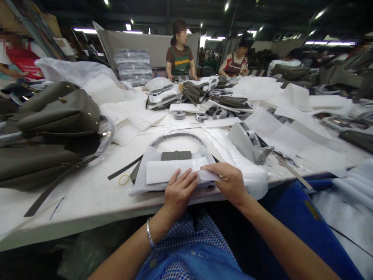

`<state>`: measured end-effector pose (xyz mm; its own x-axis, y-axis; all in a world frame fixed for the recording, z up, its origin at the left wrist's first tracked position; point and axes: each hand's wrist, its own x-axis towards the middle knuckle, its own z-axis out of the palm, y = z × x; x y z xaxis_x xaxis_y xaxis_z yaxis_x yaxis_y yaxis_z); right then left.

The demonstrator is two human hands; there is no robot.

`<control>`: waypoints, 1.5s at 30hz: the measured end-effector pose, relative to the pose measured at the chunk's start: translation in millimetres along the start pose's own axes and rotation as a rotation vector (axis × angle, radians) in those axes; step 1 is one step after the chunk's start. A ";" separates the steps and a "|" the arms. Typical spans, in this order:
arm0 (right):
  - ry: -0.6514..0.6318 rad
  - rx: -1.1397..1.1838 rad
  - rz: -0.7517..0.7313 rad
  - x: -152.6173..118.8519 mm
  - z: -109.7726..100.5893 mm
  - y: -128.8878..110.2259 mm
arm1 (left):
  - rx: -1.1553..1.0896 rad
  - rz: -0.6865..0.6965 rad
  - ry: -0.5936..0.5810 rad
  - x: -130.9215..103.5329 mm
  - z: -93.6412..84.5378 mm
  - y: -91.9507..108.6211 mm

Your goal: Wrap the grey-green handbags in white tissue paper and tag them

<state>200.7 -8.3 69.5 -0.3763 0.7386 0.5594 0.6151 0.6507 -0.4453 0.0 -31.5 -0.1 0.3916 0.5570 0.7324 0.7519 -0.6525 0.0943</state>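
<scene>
A dark olive handbag (176,155) lies in front of me near the table edge, mostly covered by thin white wrapping. Its curved handle (178,135) is wrapped in clear plastic and points away from me. On top rests a white rectangular foam sheet (163,171). My left hand (180,190) lies flat with fingers stretched across the sheet's lower right part. At the bag's right side, my right hand (229,179) pinches a flap of thin white wrapping sheet (209,175) between thumb and fingers. The bag's lower body is hidden by the wrapping and my hands.
Several dark handbags (58,116) are piled at the left. A yellow rubber band (123,179) lies beside the work. White foam sheets (233,151) and a grey folded piece (247,144) lie right; a blue bin (297,225) stands below. Co-workers (180,58) stand across the table.
</scene>
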 end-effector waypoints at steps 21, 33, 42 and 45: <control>-0.365 -0.124 0.184 61.5 35.1 51.1 | -0.057 -0.083 -0.007 12.8 -3.7 -5.6; -0.136 -0.003 0.209 64.0 42.7 57.1 | 0.035 -0.040 -0.069 9.0 0.7 -7.2; 0.169 -0.291 0.530 43.6 -100.4 118.9 | 0.067 0.019 0.000 9.7 0.5 -11.2; 0.081 -0.298 0.758 49.3 -131.8 150.1 | 0.078 0.039 0.009 8.3 1.3 -13.1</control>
<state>365.8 102.5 122.3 0.2599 0.9366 0.2349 0.8450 -0.1029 -0.5247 -5.8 -17.7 3.8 0.4169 0.5275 0.7402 0.7754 -0.6313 0.0132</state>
